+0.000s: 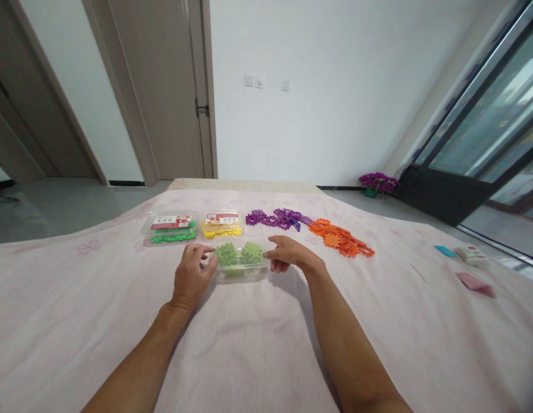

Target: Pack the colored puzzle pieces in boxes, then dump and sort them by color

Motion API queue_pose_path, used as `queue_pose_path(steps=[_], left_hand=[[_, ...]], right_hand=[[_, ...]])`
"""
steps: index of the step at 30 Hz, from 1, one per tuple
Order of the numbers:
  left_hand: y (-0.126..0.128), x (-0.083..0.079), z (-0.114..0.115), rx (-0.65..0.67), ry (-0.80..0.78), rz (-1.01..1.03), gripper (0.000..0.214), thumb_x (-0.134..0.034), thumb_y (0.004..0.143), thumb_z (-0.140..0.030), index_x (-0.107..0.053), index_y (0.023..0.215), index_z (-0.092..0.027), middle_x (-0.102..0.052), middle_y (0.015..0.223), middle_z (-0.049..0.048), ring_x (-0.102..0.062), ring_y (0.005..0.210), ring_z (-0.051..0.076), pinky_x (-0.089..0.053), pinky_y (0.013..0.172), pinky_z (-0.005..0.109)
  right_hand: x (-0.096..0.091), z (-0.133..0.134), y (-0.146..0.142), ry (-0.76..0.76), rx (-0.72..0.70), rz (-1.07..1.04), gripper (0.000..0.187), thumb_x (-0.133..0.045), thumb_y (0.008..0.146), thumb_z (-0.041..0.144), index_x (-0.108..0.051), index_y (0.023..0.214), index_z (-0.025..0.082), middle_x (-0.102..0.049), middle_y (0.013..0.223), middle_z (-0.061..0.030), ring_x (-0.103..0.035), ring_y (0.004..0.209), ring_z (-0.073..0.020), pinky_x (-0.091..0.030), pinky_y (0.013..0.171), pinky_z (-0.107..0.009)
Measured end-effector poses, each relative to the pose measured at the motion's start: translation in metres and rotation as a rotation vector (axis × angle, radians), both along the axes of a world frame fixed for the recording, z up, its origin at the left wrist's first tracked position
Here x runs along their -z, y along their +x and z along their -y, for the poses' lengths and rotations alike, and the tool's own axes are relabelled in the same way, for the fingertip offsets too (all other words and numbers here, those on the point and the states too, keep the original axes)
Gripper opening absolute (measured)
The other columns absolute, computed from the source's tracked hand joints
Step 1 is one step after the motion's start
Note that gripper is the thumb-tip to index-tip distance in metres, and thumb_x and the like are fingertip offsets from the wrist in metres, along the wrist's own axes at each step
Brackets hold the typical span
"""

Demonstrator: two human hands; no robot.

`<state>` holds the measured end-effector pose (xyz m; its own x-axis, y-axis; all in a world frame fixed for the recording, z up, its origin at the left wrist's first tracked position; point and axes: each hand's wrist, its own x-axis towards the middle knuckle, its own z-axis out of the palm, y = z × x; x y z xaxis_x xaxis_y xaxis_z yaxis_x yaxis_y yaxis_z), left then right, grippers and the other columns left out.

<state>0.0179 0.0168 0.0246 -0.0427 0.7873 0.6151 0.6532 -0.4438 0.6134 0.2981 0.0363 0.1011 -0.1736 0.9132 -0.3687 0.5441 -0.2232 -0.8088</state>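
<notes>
In front of me on the cloth stands a clear plastic box (244, 275) holding light-green snowflake-shaped pieces (252, 252). My left hand (191, 275) has thumb and fingers curled around the box's left end. At the opposite end, my right hand (288, 253) pinches the rim, its index finger stretched along the edge and the other fingers folded under. Whether a lid covers the box, I cannot tell. Just behind it sit a labelled clear box with yellow pieces (222, 233) and another with green pieces (171, 236).
Loose purple pieces (277, 218) and orange pieces (341, 238) lie beyond my right hand on the pink cloth (249, 344). Far right are a blue item (446, 251), a white object (471, 256), a pink folded piece (475, 284) and a thin stick (418, 273).
</notes>
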Motion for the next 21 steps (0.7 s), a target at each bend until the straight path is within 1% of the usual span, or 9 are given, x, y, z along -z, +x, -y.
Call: queue_pose_path(steps=[2, 4, 6, 8, 10, 12, 14, 17, 21], left_hand=[[0.004, -0.001, 0.0, -0.086, -0.092, 0.053, 0.032, -0.059, 0.086, -0.041, -0.066, 0.108, -0.018, -0.062, 0.097, 0.0055, -0.058, 0.068, 0.016, -0.051, 0.073, 0.033], [0.007, -0.003, 0.0, -0.107, -0.223, 0.127, 0.042, -0.061, 0.084, -0.044, -0.062, 0.117, -0.019, -0.062, 0.087, 0.0011, -0.056, 0.061, 0.014, -0.05, 0.07, 0.032], [0.008, -0.003, 0.0, -0.072, -0.372, 0.225, 0.047, -0.06, 0.083, -0.047, -0.059, 0.121, -0.019, -0.061, 0.076, -0.0022, -0.058, 0.057, 0.015, -0.047, 0.063, 0.03], [0.007, -0.002, -0.002, -0.014, -0.49, 0.331, 0.047, -0.06, 0.082, -0.05, -0.061, 0.118, -0.019, -0.058, 0.065, -0.0041, -0.057, 0.053, 0.015, -0.044, 0.056, 0.027], [0.006, -0.001, -0.005, 0.035, -0.564, 0.412, 0.047, -0.062, 0.079, -0.051, -0.062, 0.113, -0.018, -0.055, 0.059, -0.0054, -0.054, 0.047, 0.014, -0.04, 0.049, 0.025], [0.003, -0.002, -0.007, 0.072, -0.612, 0.453, 0.049, -0.065, 0.075, -0.05, -0.063, 0.112, -0.018, -0.054, 0.057, -0.006, -0.052, 0.044, 0.013, -0.036, 0.044, 0.023], [0.0, -0.006, -0.009, 0.105, -0.655, 0.467, 0.052, -0.067, 0.073, -0.046, -0.063, 0.116, -0.017, -0.055, 0.057, -0.0056, -0.052, 0.044, 0.013, -0.035, 0.041, 0.022], [-0.004, -0.017, -0.009, 0.128, -0.74, 0.469, 0.059, -0.067, 0.071, -0.037, -0.061, 0.125, -0.014, -0.058, 0.059, -0.0043, -0.057, 0.047, 0.014, -0.036, 0.041, 0.022], [-0.005, -0.03, -0.007, 0.101, -0.79, 0.314, 0.063, -0.062, 0.071, -0.027, -0.061, 0.132, -0.011, -0.063, 0.058, -0.0008, -0.06, 0.047, 0.018, -0.037, 0.04, 0.024]], right_hand=[[0.0, 0.001, -0.001, -0.05, -0.002, -0.007, 0.087, -0.071, 0.087, 0.023, -0.026, 0.158, 0.004, -0.071, 0.057, -0.0031, -0.062, 0.045, -0.0153, -0.046, 0.046, -0.02], [0.001, 0.001, -0.001, -0.068, -0.006, -0.004, 0.085, -0.07, 0.088, 0.024, -0.026, 0.158, 0.005, -0.071, 0.058, -0.0034, -0.063, 0.047, -0.0153, -0.046, 0.047, -0.021], [0.003, -0.001, 0.002, -0.029, -0.015, 0.011, 0.088, -0.07, 0.087, 0.022, -0.024, 0.16, 0.008, -0.072, 0.063, -0.0023, -0.064, 0.05, -0.0151, -0.047, 0.048, -0.021], [0.004, -0.003, 0.005, 0.058, -0.031, 0.029, 0.093, -0.072, 0.084, 0.02, -0.021, 0.162, 0.014, -0.071, 0.071, -0.0001, -0.064, 0.053, -0.0135, -0.047, 0.05, -0.02], [0.007, -0.007, 0.008, 0.145, -0.059, 0.029, 0.096, -0.073, 0.082, 0.019, -0.022, 0.163, 0.022, -0.069, 0.08, 0.0019, -0.063, 0.057, -0.011, -0.045, 0.051, -0.019], [0.012, -0.01, 0.009, 0.191, -0.093, 0.016, 0.09, -0.072, 0.082, 0.02, -0.029, 0.161, 0.026, -0.067, 0.086, 0.0022, -0.063, 0.06, -0.0095, -0.045, 0.054, -0.019], [0.018, -0.014, 0.008, 0.216, -0.113, 0.003, 0.081, -0.07, 0.084, 0.021, -0.037, 0.157, 0.024, -0.065, 0.089, 0.0014, -0.062, 0.062, -0.0093, -0.045, 0.055, -0.019], [0.027, -0.018, 0.006, 0.275, -0.079, 0.005, 0.073, -0.068, 0.087, 0.025, -0.04, 0.154, 0.018, -0.063, 0.084, 0.0016, -0.06, 0.06, -0.0095, -0.043, 0.053, -0.02], [0.029, -0.019, 0.001, 0.337, -0.04, 0.064, 0.057, -0.065, 0.091, 0.026, -0.051, 0.145, 0.014, -0.062, 0.074, 0.0023, -0.056, 0.054, -0.0095, -0.041, 0.05, -0.02]])
